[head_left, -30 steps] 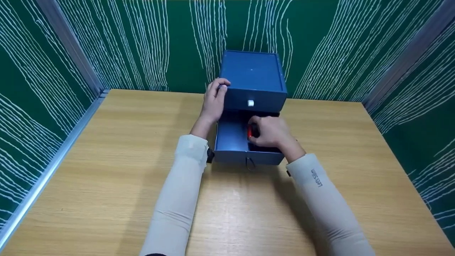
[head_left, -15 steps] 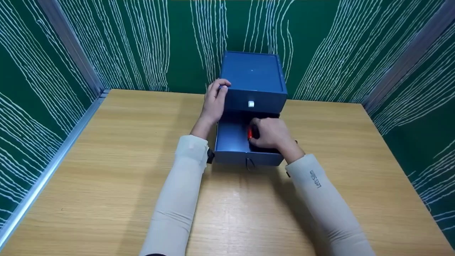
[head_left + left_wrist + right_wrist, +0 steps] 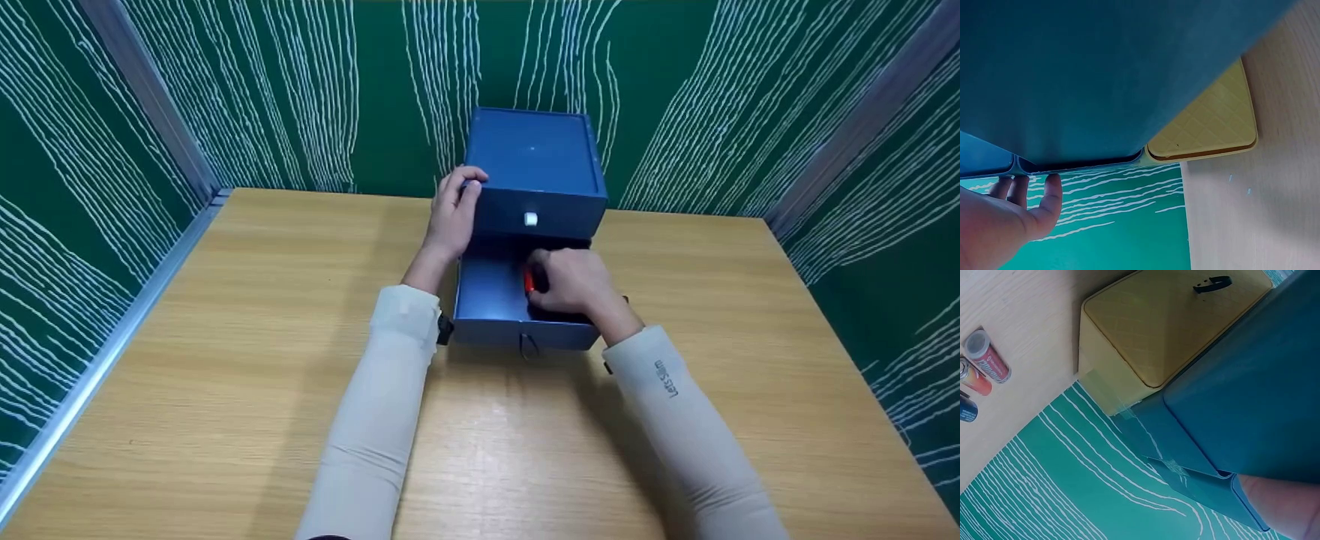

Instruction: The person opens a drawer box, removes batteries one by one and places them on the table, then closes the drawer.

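A blue drawer unit (image 3: 532, 154) stands at the back of the table, its lower drawer (image 3: 487, 289) pulled out. My left hand (image 3: 450, 214) grips the unit's left front corner, thumb on the front; in the left wrist view the fingertips (image 3: 1053, 188) meet a blue edge. Inside the lower drawer, my right hand (image 3: 574, 281) holds a red-and-black object (image 3: 529, 281), mostly hidden by the fingers, so its kind cannot be told. Part of one finger (image 3: 1286, 503) shows beside blue panels in the right wrist view.
A white knob (image 3: 530, 219) is on the upper drawer. The wrist views show a yellow quilted panel (image 3: 1213, 118) beside the blue ones, with a black loop (image 3: 1213, 284). Several small cylinders (image 3: 988, 357) lie on the table in the right wrist view. Green walls surround the table (image 3: 225, 337).
The right hand has shifted very slightly down inside the drawer, still holding the red-and-black object. The left hand keeps its place on the corner.
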